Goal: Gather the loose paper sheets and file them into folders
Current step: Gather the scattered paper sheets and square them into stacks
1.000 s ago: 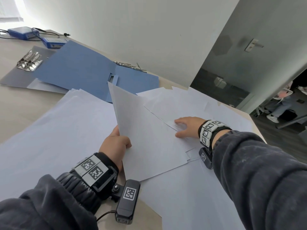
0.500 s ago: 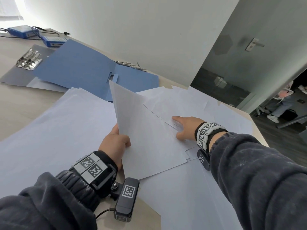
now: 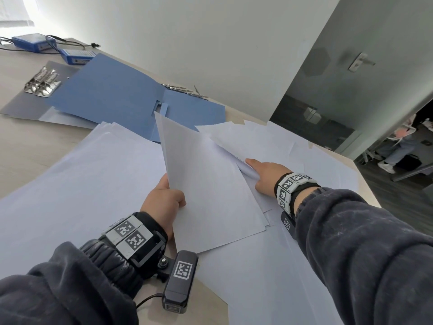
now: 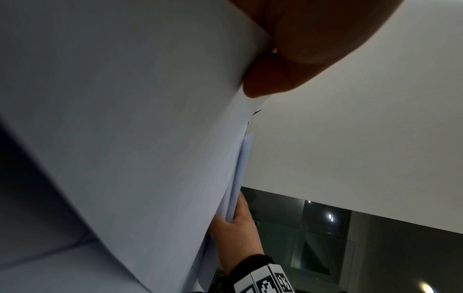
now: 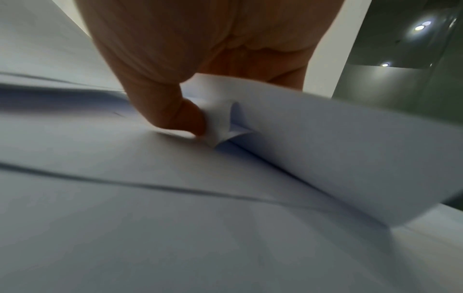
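Risk: pinched sheet (image 5: 288, 126) creases at corner; thumb pressure already buckles it. Risk: gathered stack (image 3: 210, 184) fans out or slips if grip loosens; sheets uneven at edge.

Left hand (image 3: 161, 202): fingers curled, clamps gathered stack, tilted up off worktop (image 3: 28, 141).

Right hand (image 3: 264, 177): thumb and fingers pinch sheet corner, lifting it from loose sheets (image 3: 269, 141).

Blue folder (image 3: 112, 97): open, beyond sheets, unfilled.

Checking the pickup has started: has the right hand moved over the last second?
Yes. The right hand has turned, its fingertips now under a loose sheet, pointing more toward the blue folder.
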`<state>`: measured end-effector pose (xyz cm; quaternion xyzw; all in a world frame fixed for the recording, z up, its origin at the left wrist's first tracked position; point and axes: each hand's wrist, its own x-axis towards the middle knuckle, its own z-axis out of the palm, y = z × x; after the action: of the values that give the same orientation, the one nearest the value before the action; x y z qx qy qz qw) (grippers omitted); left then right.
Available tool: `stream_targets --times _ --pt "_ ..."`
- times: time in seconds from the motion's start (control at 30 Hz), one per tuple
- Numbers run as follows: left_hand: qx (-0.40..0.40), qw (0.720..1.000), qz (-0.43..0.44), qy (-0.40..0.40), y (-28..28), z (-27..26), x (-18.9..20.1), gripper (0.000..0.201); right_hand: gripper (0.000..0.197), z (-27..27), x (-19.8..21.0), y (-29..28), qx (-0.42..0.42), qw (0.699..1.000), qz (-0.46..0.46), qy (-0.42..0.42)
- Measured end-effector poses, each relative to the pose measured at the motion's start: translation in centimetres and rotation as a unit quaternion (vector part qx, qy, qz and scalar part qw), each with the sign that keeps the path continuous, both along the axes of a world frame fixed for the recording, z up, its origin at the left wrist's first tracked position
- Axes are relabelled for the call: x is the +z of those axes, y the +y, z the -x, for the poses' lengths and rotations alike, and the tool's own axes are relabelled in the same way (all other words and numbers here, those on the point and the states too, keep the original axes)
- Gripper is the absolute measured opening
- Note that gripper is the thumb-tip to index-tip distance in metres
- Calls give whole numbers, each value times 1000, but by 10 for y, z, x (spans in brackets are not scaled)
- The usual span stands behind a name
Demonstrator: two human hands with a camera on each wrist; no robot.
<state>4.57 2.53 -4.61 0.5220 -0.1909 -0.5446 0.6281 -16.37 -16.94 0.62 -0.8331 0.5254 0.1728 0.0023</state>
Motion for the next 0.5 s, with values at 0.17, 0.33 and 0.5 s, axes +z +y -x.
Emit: stream_targets --times 0.17,0.33,0.5 --pt "3 1000 -4 4 0 0 1 61 44 1 -4 -4 -5 999 32 -4" --pt "2 1000 -3 11 0 0 1 62 19 6 -6 -10 -36 997 73 3" --pt "-5 1000 -3 12 0 0 0 63 3 20 0 -13 -112 986 99 -70"
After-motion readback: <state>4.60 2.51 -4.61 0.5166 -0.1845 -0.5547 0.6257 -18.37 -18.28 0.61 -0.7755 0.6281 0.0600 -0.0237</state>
